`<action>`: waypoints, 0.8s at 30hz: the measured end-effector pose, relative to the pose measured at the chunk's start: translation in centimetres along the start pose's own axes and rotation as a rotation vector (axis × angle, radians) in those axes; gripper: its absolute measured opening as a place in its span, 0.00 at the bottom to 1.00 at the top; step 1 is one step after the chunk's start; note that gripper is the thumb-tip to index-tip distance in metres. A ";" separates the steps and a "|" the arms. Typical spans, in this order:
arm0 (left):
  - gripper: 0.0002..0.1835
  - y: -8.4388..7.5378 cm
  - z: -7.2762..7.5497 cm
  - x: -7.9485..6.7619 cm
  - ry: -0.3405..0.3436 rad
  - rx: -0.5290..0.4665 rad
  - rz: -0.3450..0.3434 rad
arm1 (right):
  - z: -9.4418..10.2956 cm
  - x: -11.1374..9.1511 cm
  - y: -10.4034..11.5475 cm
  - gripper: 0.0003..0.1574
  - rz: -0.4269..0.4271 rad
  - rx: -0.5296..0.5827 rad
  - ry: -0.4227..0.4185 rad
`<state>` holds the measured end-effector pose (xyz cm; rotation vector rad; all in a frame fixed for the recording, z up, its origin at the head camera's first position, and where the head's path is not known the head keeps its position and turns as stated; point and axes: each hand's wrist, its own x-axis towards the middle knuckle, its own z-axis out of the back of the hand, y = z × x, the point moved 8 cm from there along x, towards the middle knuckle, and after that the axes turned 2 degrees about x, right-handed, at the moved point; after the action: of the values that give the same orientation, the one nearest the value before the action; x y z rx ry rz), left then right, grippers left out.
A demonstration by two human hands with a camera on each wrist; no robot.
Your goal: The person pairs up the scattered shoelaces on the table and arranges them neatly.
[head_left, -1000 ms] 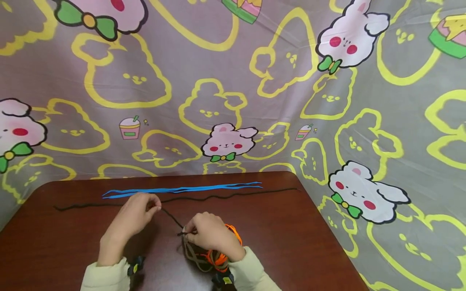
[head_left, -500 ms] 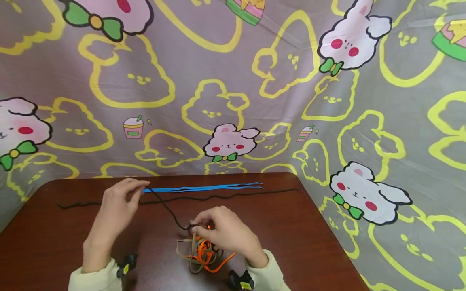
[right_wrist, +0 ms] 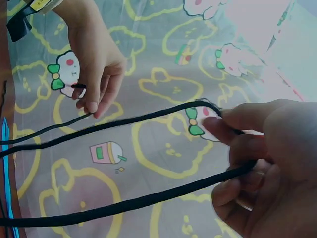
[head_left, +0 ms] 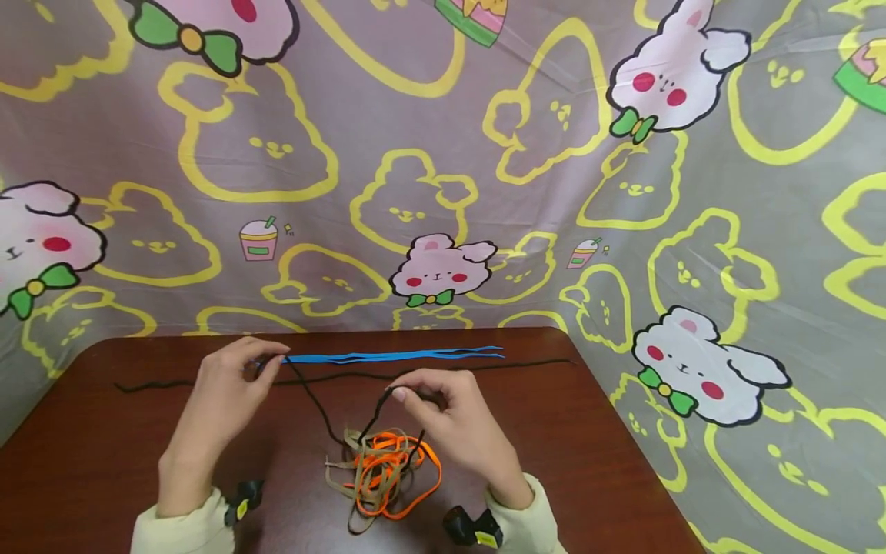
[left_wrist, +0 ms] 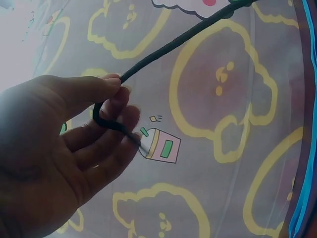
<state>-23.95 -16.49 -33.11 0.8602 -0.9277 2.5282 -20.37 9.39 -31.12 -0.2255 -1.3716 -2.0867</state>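
Observation:
A black cord (head_left: pixel 314 400) runs from my left hand (head_left: pixel 224 400) down to a tangle of laces on the table. My left thumb and index finger pinch the cord, and its short end crosses the other fingers in the left wrist view (left_wrist: pixel 119 126). Over the tangle's right side, my right hand (head_left: pixel 467 427) holds a raised loop of black cord (right_wrist: pixel 133 119) between thumb and curled fingers. Both strands of that loop lead down into the pile. The tangle mixes an orange lace (head_left: pixel 439 465) with a tan lace (head_left: pixel 337 483).
Blue laces (head_left: pixel 394 356) lie side by side along the back of the brown table (head_left: pixel 567 477). Just in front of them another black cord (head_left: pixel 512 366) is stretched out lengthwise. A patterned cloth (head_left: pixel 332 100) rises behind the table and along its right side.
My left hand has moved left and back, drawing out more black cord. My right hand has risen to the right, lifting a cord loop, and the orange and tan tangle now lies uncovered.

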 end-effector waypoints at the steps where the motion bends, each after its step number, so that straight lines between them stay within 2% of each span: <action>1: 0.10 -0.1 -0.1 0.0 0.009 0.007 -0.002 | 0.2 -0.1 0.3 0.06 0.027 0.007 -0.023; 4: 0.09 -0.3 -0.5 0.1 0.068 0.015 0.010 | 0.8 -0.2 1.0 0.06 0.126 0.029 -0.072; 8: 0.07 -0.9 -1.6 0.2 0.195 -0.011 0.028 | 1.1 -0.3 1.7 0.07 0.220 0.070 -0.100; 12: 0.05 -2.0 -3.1 0.1 0.311 -0.047 0.028 | 1.0 -0.2 1.8 0.08 0.229 0.101 -0.096; 15: 0.05 -3.4 -3.9 -0.1 0.354 -0.093 0.008 | 0.7 -0.1 1.8 0.08 0.215 0.101 -0.087; 20: 0.08 -6.1 -4.7 -0.5 0.391 -0.259 -0.049 | 0.5 0.1 1.5 0.08 0.192 0.069 -0.082; 24: 0.10 -8.1 -5.3 -0.9 0.464 -0.448 -0.082 | 0.5 0.2 1.3 0.08 0.177 0.064 -0.082</action>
<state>-21.72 -7.04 -32.98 0.1625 -1.1907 2.1714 -19.82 9.38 -29.83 -0.3948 -1.4098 -1.9032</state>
